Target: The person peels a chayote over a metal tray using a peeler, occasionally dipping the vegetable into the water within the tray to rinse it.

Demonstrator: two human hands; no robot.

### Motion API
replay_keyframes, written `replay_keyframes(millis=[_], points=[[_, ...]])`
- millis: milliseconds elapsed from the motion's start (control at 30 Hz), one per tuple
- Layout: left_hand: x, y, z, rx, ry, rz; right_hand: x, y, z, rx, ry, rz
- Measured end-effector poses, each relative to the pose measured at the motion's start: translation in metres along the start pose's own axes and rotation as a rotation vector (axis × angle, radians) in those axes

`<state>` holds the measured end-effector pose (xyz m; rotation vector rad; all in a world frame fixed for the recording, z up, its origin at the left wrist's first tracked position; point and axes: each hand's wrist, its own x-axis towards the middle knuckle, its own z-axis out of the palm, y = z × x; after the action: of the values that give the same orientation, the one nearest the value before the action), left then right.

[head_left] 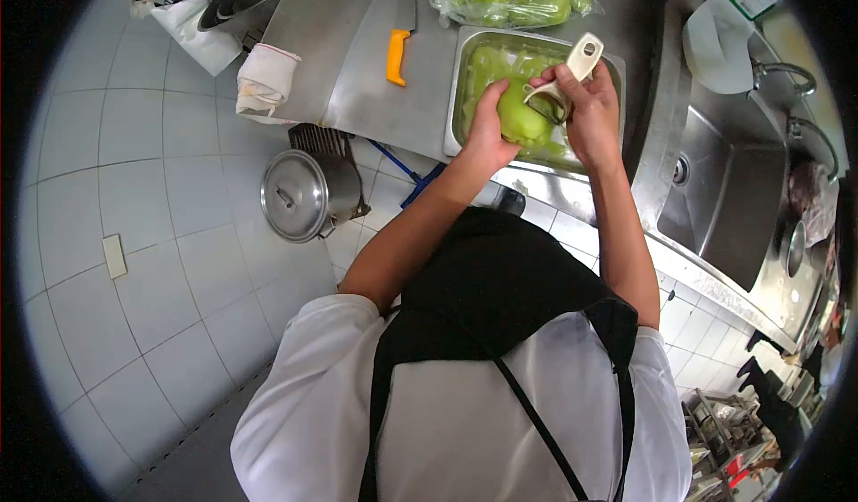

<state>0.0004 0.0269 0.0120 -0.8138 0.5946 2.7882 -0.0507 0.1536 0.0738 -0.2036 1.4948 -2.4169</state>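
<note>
My left hand is closed round a pale green chayote, fingers mostly hidden behind it. In my right hand is a white-handled peeler, its curved head close against the chayote's right side; whether the blade touches is hard to tell. Both hands are above a rectangular steel pan that holds green peelings and other pale green pieces. Just beyond the pan lies a clear plastic bag with several green chayotes in it.
A knife with an orange handle lies on the steel counter. A folded cloth hangs at the counter's left corner. Right of the pan is a steel sink. A lidded pot stands below the counter.
</note>
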Motion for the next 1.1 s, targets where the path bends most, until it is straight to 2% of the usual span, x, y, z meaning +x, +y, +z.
replay_keyframes(millis=[367,500,633,733,767,867,1100], points=[[0.011,-0.003,-0.008,-0.022,-0.051,-0.015,0.007,0.015,-0.009,-0.004,0.061,-0.054],[-0.009,-0.009,-0.008,0.046,-0.101,-0.008,0.045,0.042,-0.058,-0.247,0.32,-0.169],[-0.009,-0.006,-0.011,0.098,-0.084,0.02,0.051,0.047,-0.078,-0.673,0.307,-0.332],[-0.008,-0.001,-0.015,0.104,-0.122,0.048,0.036,0.022,-0.059,-0.471,0.298,-0.271],[-0.01,0.0,-0.016,0.114,-0.121,0.049,0.026,0.006,-0.044,-0.327,0.303,-0.132],[-0.007,0.003,-0.017,0.16,-0.146,0.077,0.015,-0.008,-0.036,0.046,0.197,0.031],[-0.002,-0.001,-0.015,0.22,-0.181,0.205,-0.002,-0.012,-0.01,0.135,0.193,0.107]])
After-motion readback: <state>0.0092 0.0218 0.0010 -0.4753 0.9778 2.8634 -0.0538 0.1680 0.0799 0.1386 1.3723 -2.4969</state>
